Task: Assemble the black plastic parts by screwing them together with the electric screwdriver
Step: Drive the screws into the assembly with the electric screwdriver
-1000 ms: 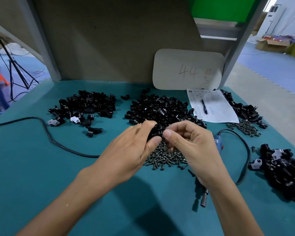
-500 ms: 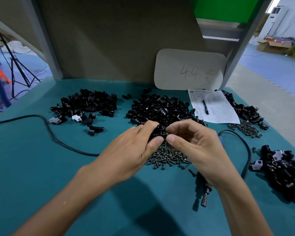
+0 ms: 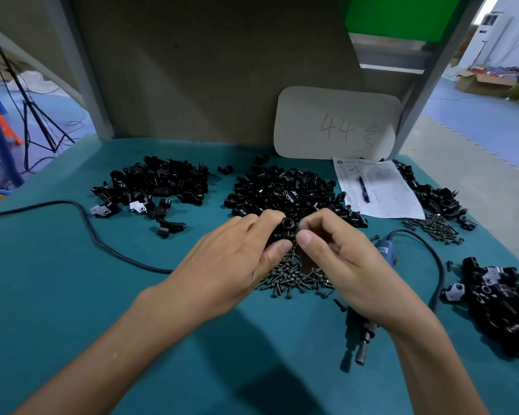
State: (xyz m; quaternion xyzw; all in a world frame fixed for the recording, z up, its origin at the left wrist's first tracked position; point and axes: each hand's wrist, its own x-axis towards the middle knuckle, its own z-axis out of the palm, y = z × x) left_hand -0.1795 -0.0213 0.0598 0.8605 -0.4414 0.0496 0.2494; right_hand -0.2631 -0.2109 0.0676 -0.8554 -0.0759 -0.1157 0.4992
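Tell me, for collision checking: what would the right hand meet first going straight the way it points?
The black part in the grip of the left hand; the right hand points left at it, though depth is unclear.

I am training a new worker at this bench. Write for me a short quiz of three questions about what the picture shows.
1. True or false: the electric screwdriver lies on the table, and no hand holds it.
2. What lies on the paper sheet? A) a pen B) a screw C) a black part
3. What does the left hand grip?
Key: 1 true; 2 A; 3 a black plastic part.
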